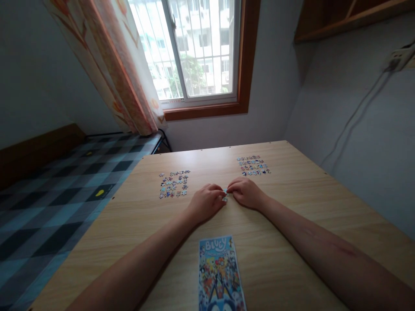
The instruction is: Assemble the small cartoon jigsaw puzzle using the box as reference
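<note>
- The step in hand is judged to be the joining of small puzzle pieces [225,195], which are being pinched at mid-table, between the two hands and in line with the printed sheet nearer the person.
- The left hand [207,202] is being curled knuckles-up, its fingertips being closed on the pieces from the left.
- The right hand [245,193] is being closed on the same pieces from the right, and the fingertips of both hands are almost being brought together.
- Whether the pieces are being pressed onto the table [308,216] or lifted just off it cannot be told, since they are small and partly covered.
- As a judgement, the next move is calling for fine alignment of tab and socket and only a light squeeze, as pieces this small are easily being slipped or bent.
- No open box, tray or bag is being shown, and nothing is being stored inside anything.
- Loose pieces are being laid straight on the wood in two tidy patches: the left patch [173,185] just beyond the left hand, and the right patch [253,166] farther off, beyond the right hand.
- The cartoon-printed sheet [220,276] is being laid flat at the near edge, and whether it is a box lid or a reference picture cannot be told.
- A wall shelf [340,17] is being glimpsed at far right, its contents hidden.
</note>
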Available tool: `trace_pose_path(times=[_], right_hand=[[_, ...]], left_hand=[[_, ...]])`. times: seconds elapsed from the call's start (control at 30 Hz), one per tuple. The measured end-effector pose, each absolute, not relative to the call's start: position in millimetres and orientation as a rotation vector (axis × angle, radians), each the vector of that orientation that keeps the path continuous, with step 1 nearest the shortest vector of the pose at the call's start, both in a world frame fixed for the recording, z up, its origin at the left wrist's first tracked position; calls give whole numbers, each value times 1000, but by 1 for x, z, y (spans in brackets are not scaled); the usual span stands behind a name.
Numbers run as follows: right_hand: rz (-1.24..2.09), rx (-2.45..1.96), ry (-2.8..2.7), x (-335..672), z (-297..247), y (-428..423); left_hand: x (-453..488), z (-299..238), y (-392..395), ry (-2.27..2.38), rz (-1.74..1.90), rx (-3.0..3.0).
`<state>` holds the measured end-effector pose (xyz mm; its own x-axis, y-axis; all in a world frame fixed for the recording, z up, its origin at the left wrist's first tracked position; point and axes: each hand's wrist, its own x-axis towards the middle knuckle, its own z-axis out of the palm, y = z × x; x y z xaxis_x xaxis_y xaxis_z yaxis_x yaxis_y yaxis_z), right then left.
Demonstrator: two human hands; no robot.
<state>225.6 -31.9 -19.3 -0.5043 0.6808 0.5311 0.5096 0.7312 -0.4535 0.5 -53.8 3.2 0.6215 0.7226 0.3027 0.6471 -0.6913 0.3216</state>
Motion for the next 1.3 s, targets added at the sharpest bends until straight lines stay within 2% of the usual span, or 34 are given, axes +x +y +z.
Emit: trace_pose_path(times=[0.4, 0.67, 1.3], right_hand=[[303, -901, -2221, 225, -19, -31], [315, -909, -2219, 226, -19, -33], [291, -830, -2160, 227, -17, -36]], left_hand=[[3, 1, -50, 1165, 619, 2693], [-1, 2, -51, 990, 610, 2751], [-1, 5, -55, 1129, 600, 2852]])
